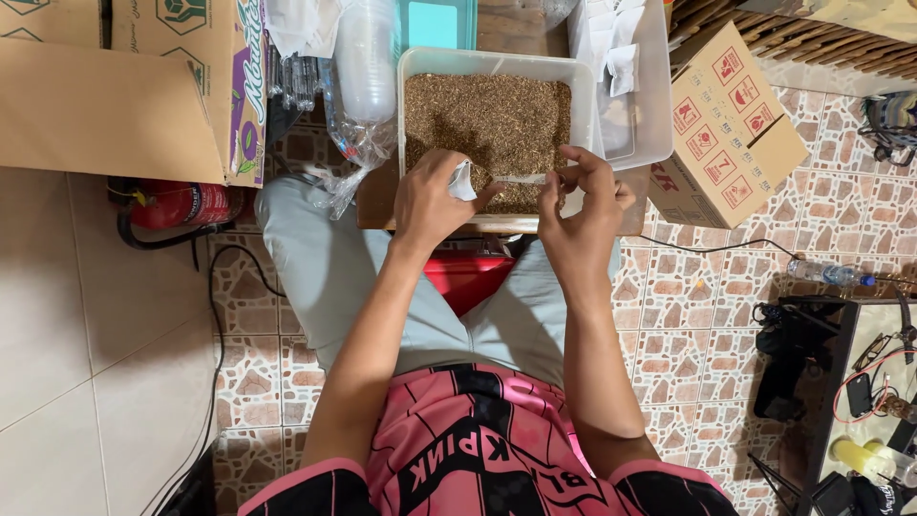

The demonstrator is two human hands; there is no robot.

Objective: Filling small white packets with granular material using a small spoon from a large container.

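Seen from above, one seated person works with two bare hands just above the middle of the frame. One shallow white tray (413, 67) sits in the upper centre, filled nearly to its rim with fine brown shredded material (487, 119). It rests on a small brown table (374, 201) in front of the person's knees.

The left hand (435, 196) is held over the near edge of the tray, wrist bent, its fingers (482, 196) pinched together on one end of a small white paper (465, 182). The right hand (583, 196) faces it from the right of centre, thumb and forefinger pressed together on a thin pale strip (523, 178) that runs between the two hands. Both forearms angle upward from the lower centre and draw closer toward the hands.

The paper is small, white and crumpled or folded at the left hand; it lies just over the tray's near edge, above the brown material.

A second, clear plastic container (650, 105) with white paper scraps stands touching the tray's right side. Two cardboard boxes show: a large one (115, 96) in the upper left, a smaller one (731, 129) in the upper right. One red cylinder (181, 203) lies on the tiled floor (697, 325) at left. One clear bottle (831, 275) lies at far right.
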